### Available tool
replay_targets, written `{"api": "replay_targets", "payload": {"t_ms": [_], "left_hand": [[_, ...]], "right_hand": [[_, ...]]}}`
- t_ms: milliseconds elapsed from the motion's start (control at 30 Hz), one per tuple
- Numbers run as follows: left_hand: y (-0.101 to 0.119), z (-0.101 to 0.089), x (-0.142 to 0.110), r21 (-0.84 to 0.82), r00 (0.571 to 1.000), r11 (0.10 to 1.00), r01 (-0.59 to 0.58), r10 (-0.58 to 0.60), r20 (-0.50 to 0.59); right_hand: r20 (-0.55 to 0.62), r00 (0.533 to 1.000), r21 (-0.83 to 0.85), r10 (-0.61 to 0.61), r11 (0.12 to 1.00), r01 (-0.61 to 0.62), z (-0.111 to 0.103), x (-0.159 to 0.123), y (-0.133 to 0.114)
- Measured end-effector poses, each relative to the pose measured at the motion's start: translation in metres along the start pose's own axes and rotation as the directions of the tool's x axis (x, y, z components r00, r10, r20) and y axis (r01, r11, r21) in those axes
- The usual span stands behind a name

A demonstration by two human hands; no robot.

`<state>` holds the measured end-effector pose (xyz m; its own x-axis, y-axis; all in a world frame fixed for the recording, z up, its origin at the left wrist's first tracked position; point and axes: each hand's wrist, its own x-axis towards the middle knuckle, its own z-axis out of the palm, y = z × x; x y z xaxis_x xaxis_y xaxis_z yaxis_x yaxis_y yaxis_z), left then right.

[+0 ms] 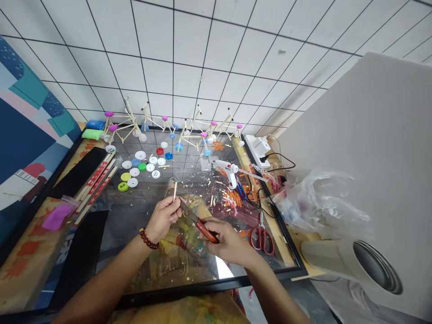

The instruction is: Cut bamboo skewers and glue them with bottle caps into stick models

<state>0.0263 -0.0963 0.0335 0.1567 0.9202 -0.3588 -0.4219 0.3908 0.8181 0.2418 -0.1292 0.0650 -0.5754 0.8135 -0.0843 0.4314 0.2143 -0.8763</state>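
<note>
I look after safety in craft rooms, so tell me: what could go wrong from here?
The jaws of the red-handled pliers in the right hand are close to the left hand, which holds a thin wooden stick; a slip might nip a finger.

Small wood bits litter the tabletop, so another could fly up if cut.

The glue gun sits beyond the right hand; if hot, which I can't tell, it might burn.
</note>
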Motion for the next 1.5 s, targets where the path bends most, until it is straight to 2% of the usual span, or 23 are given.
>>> {"api": "replay_targets", "payload": {"t_ms": [233,400,567,833,1200,1500], "left_hand": [[0.0,0.0,0.001,-0.03,1.0,1.0,0.008,-0.008,-0.005],[0.002,0.0,0.001,0.044,1.0,0.999,0.012,-0.011,-0.015],[0.003,-0.002,0.002,0.126,1.0,0.992,0.01,-0.012,0.02],[0.006,-0.006,0.002,0.292,0.994,0.951,-0.105,0.108,0.005],[0.005,-0.008,0.005,0.308,0.985,0.94,-0.149,0.17,-0.04],[0.0,-0.01,0.009,0.317,0.988,0.939,-0.132,0.151,-0.035]], "right_hand": [[-0.145,0.989,-0.118,0.04,0.991,-0.058,0.004,0.005,0.001],[-0.114,0.993,-0.058,0.02,0.998,-0.027,0.003,0.006,0.004],[-0.083,0.995,0.028,0.061,0.998,-0.059,-0.003,0.004,0.003],[-0.084,0.995,0.012,0.059,0.998,-0.058,-0.007,0.001,0.007],[-0.107,0.994,0.017,0.021,1.0,-0.019,-0.005,0.007,0.011],[-0.172,0.982,0.111,0.078,0.992,-0.06,0.002,0.013,0.02]]}}
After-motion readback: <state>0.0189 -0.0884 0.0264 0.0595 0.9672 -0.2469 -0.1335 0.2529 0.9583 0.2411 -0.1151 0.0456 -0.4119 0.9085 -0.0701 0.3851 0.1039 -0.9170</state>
